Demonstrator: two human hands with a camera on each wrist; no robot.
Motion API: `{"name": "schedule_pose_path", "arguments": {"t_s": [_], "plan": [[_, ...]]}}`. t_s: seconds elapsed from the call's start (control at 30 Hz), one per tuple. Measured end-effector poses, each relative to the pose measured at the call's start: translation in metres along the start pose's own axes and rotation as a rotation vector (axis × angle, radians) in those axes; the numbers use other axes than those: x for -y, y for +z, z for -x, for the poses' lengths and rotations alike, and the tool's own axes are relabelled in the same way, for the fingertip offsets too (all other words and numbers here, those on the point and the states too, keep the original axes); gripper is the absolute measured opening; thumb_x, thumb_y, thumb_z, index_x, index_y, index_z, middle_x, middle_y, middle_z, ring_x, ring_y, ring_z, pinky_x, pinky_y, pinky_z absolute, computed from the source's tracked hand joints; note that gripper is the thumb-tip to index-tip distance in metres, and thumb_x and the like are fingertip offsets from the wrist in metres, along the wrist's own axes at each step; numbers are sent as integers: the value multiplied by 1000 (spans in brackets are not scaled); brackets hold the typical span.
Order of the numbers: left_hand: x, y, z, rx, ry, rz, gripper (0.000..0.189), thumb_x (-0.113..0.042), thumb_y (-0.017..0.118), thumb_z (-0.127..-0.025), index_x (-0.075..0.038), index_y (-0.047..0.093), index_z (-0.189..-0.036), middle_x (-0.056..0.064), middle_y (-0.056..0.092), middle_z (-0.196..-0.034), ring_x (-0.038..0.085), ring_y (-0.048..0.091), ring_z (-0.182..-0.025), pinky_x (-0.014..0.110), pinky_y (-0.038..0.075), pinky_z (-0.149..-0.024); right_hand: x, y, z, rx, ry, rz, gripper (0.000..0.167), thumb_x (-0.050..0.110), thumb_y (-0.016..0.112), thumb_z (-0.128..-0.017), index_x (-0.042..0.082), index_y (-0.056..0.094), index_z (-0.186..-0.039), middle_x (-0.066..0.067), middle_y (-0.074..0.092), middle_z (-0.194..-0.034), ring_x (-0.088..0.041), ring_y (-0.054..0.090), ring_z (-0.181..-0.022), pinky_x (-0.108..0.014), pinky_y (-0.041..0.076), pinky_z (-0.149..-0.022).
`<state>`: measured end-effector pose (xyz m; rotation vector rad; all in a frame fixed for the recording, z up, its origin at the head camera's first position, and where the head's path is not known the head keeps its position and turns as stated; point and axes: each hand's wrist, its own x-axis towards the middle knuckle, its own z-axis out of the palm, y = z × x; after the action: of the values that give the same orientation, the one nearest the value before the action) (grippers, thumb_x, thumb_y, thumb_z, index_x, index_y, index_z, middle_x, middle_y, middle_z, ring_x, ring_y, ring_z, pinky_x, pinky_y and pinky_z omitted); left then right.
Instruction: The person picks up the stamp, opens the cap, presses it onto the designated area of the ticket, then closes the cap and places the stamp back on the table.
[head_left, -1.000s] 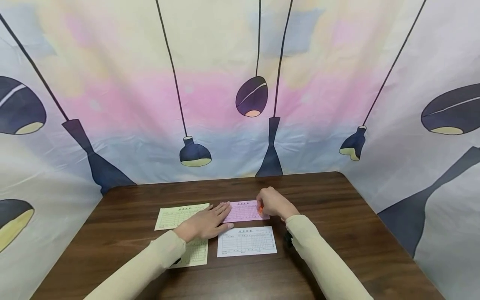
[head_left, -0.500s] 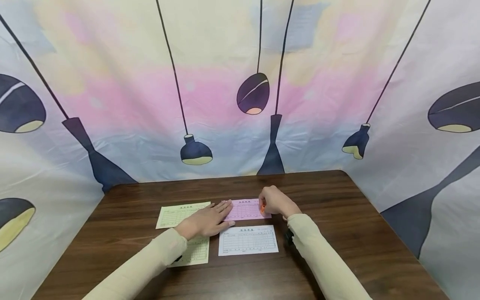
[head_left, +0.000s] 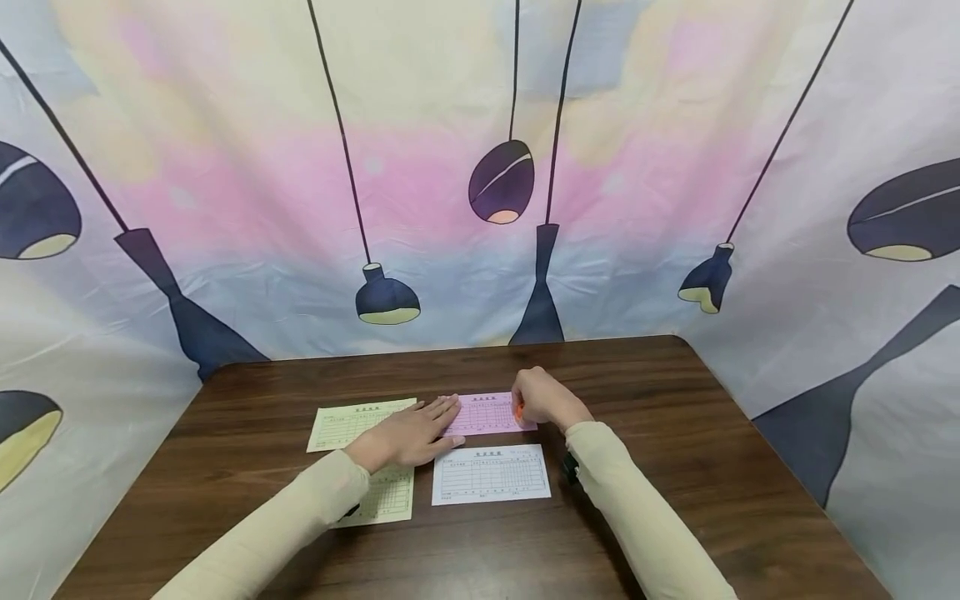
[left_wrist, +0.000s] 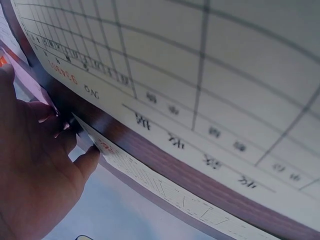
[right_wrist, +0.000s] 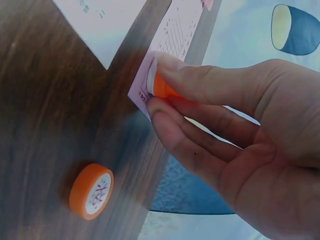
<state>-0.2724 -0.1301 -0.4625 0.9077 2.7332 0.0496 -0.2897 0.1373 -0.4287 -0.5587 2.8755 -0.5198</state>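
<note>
On a brown table point(head_left: 645, 492), a person's left hand point(head_left: 414, 435) lies with fingers outstretched over the left end of a pink slip point(head_left: 486, 414), probably to stop it sliding. The right hand point(head_left: 546, 397) pinches a small orange stamp point(right_wrist: 163, 87) between thumb and fingers at the slip's right end, though contact beneath is hidden; a round orange cap point(right_wrist: 91, 191) sits nearby, presumably within easy reach.
</note>
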Motion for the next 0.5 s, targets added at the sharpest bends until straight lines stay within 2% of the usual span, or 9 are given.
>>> {"name": "schedule_pose_path", "arguments": {"t_s": [0.2, 0.33, 0.5], "plan": [[0, 2, 2, 13, -1, -6, 81, -67, 30, -109, -13, 24, -169, 4, 20, -178, 25, 23, -165, 50, 27, -134, -1, 2, 2, 26, -22, -9, 28, -10, 78, -81, 13, 74, -66, 1, 65, -68, -15, 49, -66, -26, 42, -53], [0, -1, 1, 14, -22, -14, 80, -67, 30, -109, -15, 24, -169, 2, 20, -178, 23, 23, -165, 49, 26, -134, -3, -1, 1, 16, -58, -23, 24, -9, 79, -80, 13, 77, -69, 2, 67, -67, -14, 51, -63, -25, 45, -54], [-1, -5, -1, 16, -16, -10, 80, -67, 30, -109, -14, 23, -169, 3, 19, -178, 24, 22, -165, 51, 26, -134, -10, -3, 4, 13, -67, -58, 19, -3, 81, -84, 14, 77, -75, 2, 66, -70, -13, 51, -64, -26, 45, -58]]}}
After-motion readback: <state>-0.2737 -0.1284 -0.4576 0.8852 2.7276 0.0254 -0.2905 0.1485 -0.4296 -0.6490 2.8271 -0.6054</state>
